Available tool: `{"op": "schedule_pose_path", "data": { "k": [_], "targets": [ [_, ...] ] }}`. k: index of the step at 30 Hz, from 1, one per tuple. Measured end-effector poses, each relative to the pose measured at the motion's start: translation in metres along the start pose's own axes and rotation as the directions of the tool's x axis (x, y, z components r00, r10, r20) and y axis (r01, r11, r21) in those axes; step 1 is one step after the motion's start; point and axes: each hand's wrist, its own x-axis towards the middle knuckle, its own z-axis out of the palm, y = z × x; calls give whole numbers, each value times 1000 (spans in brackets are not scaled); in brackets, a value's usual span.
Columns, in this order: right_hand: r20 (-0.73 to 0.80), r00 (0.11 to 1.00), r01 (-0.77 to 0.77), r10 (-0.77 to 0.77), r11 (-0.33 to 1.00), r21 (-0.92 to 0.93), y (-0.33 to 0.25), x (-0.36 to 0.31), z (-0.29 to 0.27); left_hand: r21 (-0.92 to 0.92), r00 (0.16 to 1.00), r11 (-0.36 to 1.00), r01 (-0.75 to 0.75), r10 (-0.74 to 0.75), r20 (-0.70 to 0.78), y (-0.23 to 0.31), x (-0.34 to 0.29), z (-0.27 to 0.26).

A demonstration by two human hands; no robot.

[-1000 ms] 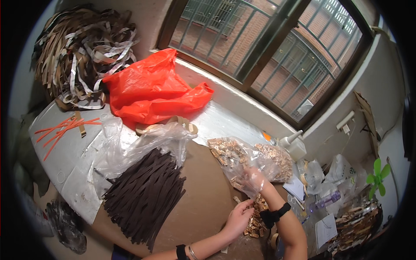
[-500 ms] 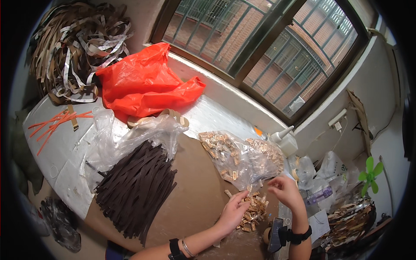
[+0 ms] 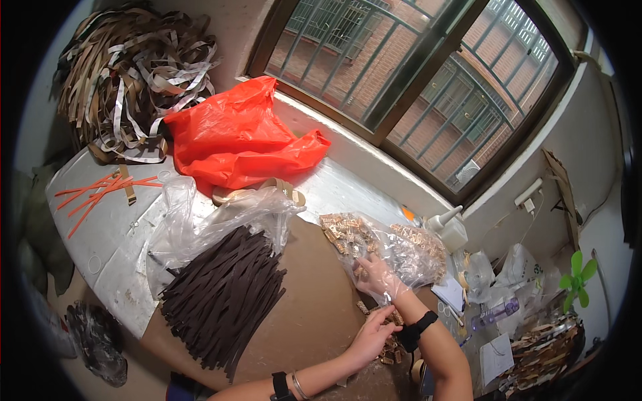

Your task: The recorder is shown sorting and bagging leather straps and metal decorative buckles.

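Note:
My right hand [image 3: 380, 277] is inside a clear plastic bag [image 3: 418, 271], its fingers among small gold-coloured metal pieces [image 3: 344, 230]. The film and the pieces blur the fingertips, so I cannot see whether they grip any. My left hand [image 3: 370, 339] lies palm down, fingers stretched out and holding nothing, beside a loose pile of the same gold pieces [image 3: 389, 353]. My right forearm crosses just above the left fingertips and hides part of that pile. To the left, a thick bundle of dark brown strips [image 3: 224, 301] lies partly on a clear plastic wrapper [image 3: 180, 227].
A red plastic bag [image 3: 241, 140] and a sandal [image 3: 287, 190] sit at the back. Orange strips [image 3: 93, 200] lie far left, below a heap of tan strips [image 3: 127, 80]. A white bottle [image 3: 449, 230], a green fan [image 3: 577, 277] and more strips [image 3: 545, 351] stand right.
My right hand has moved from above the loose pile forward and left into the clear bag. My left hand has stayed by the pile. The whole view has shifted slightly.

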Motion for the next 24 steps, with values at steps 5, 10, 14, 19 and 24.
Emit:
{"op": "schedule_pose_path", "data": {
  "k": [5, 10, 14, 19, 24],
  "targets": [
    [20, 923, -361, 384, 846, 393, 5, -4, -4, -24, 1000, 1000, 9, -9, 1, 4, -4, 2],
    [348, 763, -325, 545, -144, 935, 17, -52, -52, -65, 994, 994, -91, 87, -68, 12, 5, -4],
    [478, 701, -287, 530, -403, 869, 0, -91, -103, -64, 990, 997, -43, 33, -136, 30, 2, -3],
    [489, 739, -301, 463, -422, 855, -7, -139, -124, -26, 995, 998, 52, -54, -83, 30, -1, 1],
    [546, 747, -437, 379, -338, 833, -9, -156, -123, -13, 993, 997, 76, -77, -94, 31, -4, 1]
  ]
}}
